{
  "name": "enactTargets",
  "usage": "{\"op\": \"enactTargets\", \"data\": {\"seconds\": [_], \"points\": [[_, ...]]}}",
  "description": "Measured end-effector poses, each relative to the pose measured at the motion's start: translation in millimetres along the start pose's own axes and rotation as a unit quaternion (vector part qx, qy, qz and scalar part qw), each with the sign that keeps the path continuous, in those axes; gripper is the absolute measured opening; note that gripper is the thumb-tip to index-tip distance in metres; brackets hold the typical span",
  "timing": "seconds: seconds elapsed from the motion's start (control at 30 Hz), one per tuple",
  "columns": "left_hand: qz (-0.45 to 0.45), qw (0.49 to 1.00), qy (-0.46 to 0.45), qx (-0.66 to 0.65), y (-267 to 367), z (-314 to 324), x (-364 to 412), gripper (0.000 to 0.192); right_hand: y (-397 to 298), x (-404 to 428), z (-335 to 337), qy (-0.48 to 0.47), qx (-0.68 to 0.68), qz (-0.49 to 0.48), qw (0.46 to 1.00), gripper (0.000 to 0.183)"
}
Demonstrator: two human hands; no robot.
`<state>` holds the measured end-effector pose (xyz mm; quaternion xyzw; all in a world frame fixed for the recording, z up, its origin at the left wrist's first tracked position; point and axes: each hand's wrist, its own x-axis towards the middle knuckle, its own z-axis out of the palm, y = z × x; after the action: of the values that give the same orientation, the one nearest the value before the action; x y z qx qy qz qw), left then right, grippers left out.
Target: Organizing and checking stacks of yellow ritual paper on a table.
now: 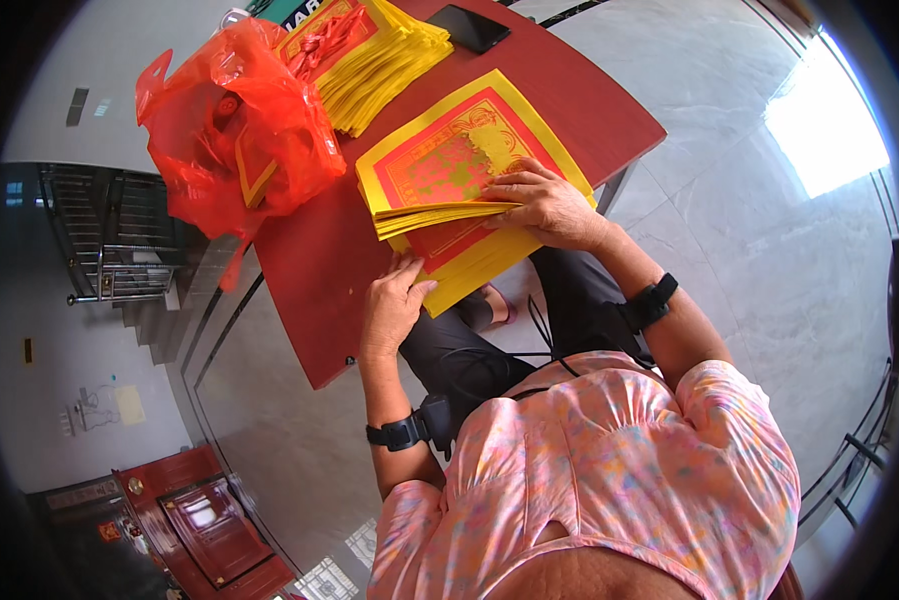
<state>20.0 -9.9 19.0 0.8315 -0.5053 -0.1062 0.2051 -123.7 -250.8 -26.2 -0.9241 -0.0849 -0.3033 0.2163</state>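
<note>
A stack of yellow joss paper (449, 157) with red printed panels and a gold foil patch lies over the front edge of the red table. Its upper sheets are folded back along a crease, and a lower yellow sheet (468, 274) shows beneath, reaching past the table edge above my lap. My right hand (547, 206) grips the folded upper sheets near their right end, some fingers on top. At the lower sheet's left edge is my left hand (398, 304), thumb and fingertips touching the paper; whether it pinches the edge is unclear.
A thin red plastic bag (292, 161) with more printed paper inside stands on the table (314, 300) at the left. Behind it lies a thick pile of joss paper (385, 71) topped with red ribbon (329, 41). A black phone (470, 28) lies farther back. A dark cable (543, 330) crosses my lap.
</note>
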Motion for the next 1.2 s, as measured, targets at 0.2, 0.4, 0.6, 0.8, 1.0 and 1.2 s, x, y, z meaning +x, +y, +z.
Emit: {"op": "enactTargets", "data": {"seconds": [0.2,0.4,0.6,0.8,1.0,1.2], "points": [[0.018,1.0,0.003,0.017,1.3,-1.2,-3.8,0.032,-0.6,1.5,-2.1,-0.008,-0.005,-0.005,1.0,0.04],[0.053,0.996,0.037,0.057,-3.7,7.4,-9.6,0.027,-1.3,1.5,-2.5,-0.018,0.002,-0.004,1.0,0.041],[0.072,0.988,0.115,0.074,6.2,-6.0,-6.4,0.012,0.4,2.1,-1.0,-0.03,0.005,-0.01,0.999,0.034],[0.124,0.954,0.18,0.208,33.1,-36.3,14.2,0.012,-1.2,0.5,-4.3,-0.02,0.041,-0.005,0.999,0.033],[0.202,0.912,0.282,0.219,47.7,-41.0,31.5,0.01,4.1,-4.0,8.2,0.016,0.039,0.014,0.999,0.055],[0.107,0.892,0.422,0.122,32.8,-22.3,14.5,0.008,3.3,-4.6,7.0,-0.008,0.017,0.008,1.0,0.063]]}}
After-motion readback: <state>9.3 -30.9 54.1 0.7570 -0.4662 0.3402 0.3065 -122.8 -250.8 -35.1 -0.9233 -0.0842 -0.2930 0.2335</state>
